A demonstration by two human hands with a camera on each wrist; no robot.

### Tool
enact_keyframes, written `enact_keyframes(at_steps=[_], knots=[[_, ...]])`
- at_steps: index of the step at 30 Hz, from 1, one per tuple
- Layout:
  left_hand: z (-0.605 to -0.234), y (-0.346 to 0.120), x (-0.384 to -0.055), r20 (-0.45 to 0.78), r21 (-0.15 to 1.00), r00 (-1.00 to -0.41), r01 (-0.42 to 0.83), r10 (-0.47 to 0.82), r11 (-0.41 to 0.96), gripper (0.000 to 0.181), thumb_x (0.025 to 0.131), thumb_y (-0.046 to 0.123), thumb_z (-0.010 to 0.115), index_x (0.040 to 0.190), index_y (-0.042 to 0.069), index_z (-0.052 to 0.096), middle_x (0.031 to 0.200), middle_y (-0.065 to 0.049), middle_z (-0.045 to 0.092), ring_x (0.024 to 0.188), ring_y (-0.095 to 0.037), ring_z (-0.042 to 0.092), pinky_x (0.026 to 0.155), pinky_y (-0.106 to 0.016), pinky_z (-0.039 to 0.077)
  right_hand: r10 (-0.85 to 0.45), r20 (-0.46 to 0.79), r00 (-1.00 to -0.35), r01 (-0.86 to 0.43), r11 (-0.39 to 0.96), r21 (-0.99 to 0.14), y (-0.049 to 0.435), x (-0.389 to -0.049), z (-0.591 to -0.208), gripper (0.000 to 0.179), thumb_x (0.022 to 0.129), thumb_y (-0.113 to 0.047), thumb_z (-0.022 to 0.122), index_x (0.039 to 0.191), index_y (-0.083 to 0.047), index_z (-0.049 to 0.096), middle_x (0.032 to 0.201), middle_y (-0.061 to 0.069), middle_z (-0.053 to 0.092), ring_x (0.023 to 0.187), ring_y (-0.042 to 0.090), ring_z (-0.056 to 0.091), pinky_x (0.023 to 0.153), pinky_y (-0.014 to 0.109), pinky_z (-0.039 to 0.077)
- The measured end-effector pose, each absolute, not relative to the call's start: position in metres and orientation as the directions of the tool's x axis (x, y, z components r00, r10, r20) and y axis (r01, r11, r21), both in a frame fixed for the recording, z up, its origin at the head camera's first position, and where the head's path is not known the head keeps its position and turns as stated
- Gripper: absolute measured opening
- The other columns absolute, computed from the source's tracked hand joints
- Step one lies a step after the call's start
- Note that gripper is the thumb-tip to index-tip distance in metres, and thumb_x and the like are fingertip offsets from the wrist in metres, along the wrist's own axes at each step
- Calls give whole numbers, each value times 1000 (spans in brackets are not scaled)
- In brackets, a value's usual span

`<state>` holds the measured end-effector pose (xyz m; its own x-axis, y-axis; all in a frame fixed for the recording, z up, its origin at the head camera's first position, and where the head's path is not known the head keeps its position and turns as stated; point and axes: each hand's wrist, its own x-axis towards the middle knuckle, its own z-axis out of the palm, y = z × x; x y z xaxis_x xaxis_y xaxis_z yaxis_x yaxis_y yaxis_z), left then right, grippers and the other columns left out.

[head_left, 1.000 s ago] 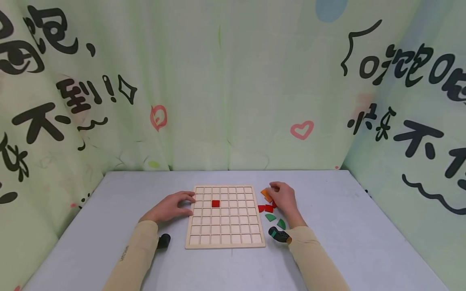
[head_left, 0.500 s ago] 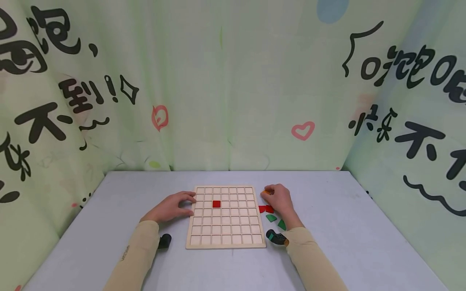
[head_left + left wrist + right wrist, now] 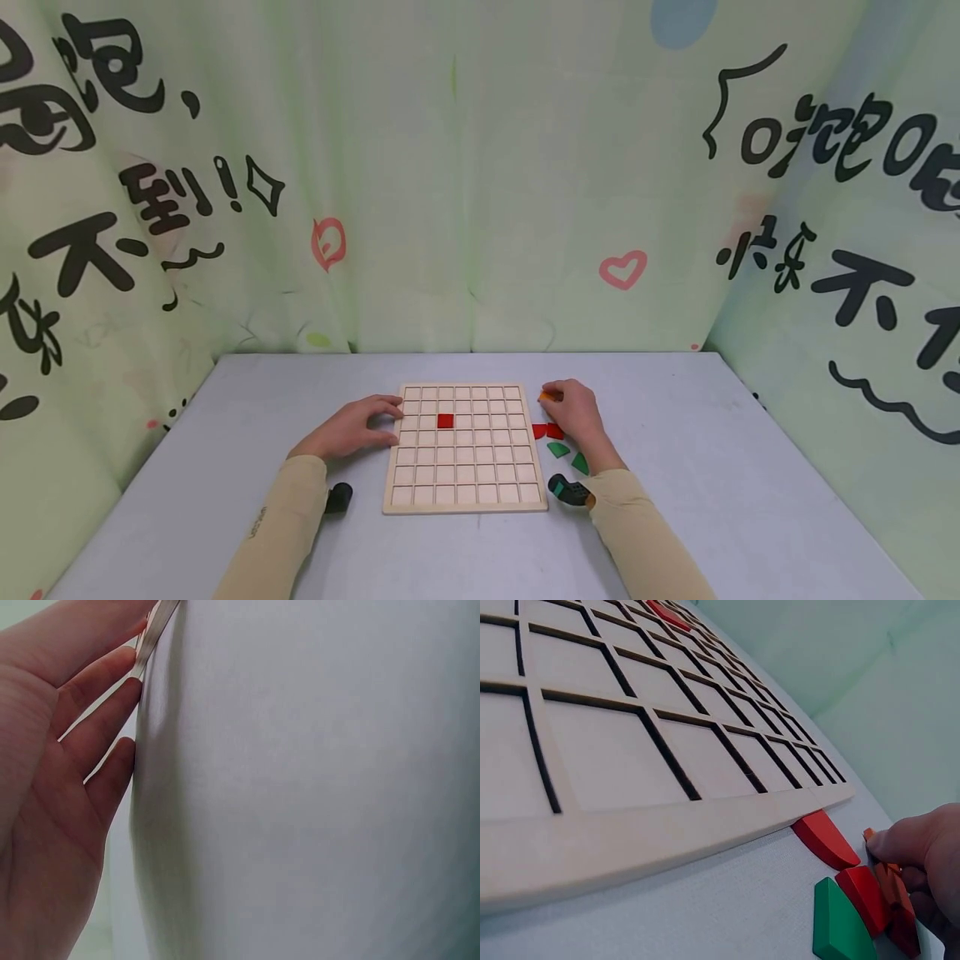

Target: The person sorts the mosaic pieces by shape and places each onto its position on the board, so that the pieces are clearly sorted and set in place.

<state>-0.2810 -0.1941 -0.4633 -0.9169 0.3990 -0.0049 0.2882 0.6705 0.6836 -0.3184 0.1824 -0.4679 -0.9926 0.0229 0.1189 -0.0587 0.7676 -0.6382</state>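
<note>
A light wooden grid board [image 3: 455, 507] lies on the table, with one red square piece [image 3: 446, 421] in a cell of its upper left part. My left hand [image 3: 351, 427] touches the board's left edge; its fingers are spread and fairly straight in the left wrist view. Beyond the board's right edge, my right hand [image 3: 576, 410] pinches an orange piece [image 3: 886, 879] between thumb and fingers, low over the table. Red pieces [image 3: 826, 838] and green pieces [image 3: 843, 924] lie next to it. The right hand hides part of this group.
The white table [image 3: 480, 558] carries the board near its middle. Patterned curtains [image 3: 480, 183] stand behind and at both sides. A black wrist device shows under each sleeve, at the left wrist [image 3: 339, 498] and the right wrist [image 3: 568, 490].
My right hand has shifted slightly left and come down over the orange piece, covering most of it. The left hand and the board have stayed in place.
</note>
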Motion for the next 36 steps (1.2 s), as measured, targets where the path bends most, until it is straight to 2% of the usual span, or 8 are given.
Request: enact_keyframes(at_steps=[14, 25, 30, 36], knots=[[-464, -195, -280, 11, 692, -907, 310, 420, 652, 35, 83, 25, 79, 114, 13, 68, 145, -6, 50, 139, -32, 38, 114, -47, 32, 35, 122, -992, -49, 780, -624, 185, -317, -469, 34, 89, -11, 63, 119, 4, 66, 113, 19, 60, 98, 30, 53, 88, 43, 52], [-463, -196, -279, 14, 699, -906, 311, 423, 643, 35, 83, 24, 79, 114, 13, 68, 144, -6, 50, 138, -32, 38, 113, -48, 32, 8, 104, -995, -58, 785, -617, 183, -314, -464, 30, 92, -12, 66, 118, 4, 67, 116, 19, 62, 104, 32, 56, 90, 45, 51], [-463, -196, -279, 16, 692, -903, 319, 428, 647, 34, 83, 24, 79, 114, 13, 67, 145, -6, 50, 138, -32, 38, 113, -48, 33, 0, 128, -992, -80, 784, -616, 180, -314, -463, 32, 93, -16, 66, 120, 1, 67, 116, 17, 62, 105, 31, 56, 89, 44, 52], [-461, -196, -279, 17, 681, -903, 325, 429, 656, 35, 84, 23, 78, 115, 12, 67, 145, -7, 49, 139, -33, 38, 113, -48, 33, -25, 195, -981, -140, 785, -604, 174, -313, -459, 32, 94, -17, 66, 121, 0, 67, 114, 16, 61, 101, 28, 58, 82, 40, 54]])
